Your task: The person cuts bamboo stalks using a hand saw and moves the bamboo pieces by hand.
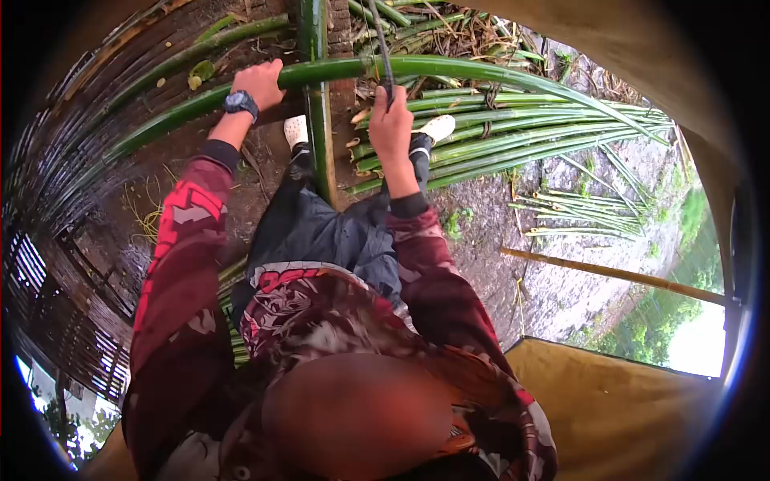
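A long green bamboo pole (457,67) arches across in front of me, resting over another upright-running bamboo pole (321,132). My left hand (258,85), with a watch on the wrist, is wrapped round the long pole left of that crossing. To the right of it, my right hand (391,128) is closed on the handle of a narrow dark tool that looks like a hand saw (383,48). Its blade crosses the long pole near a pale mark on the green surface. The teeth are too small to make out.
Bundled green bamboo poles (497,140) lie at my right, with shorter cut lengths (577,212) beyond them. My white shoes (437,128) stand close to the poles. A woven bamboo wall (64,313) is on the left, and a tan tarp (609,401) hangs at lower right.
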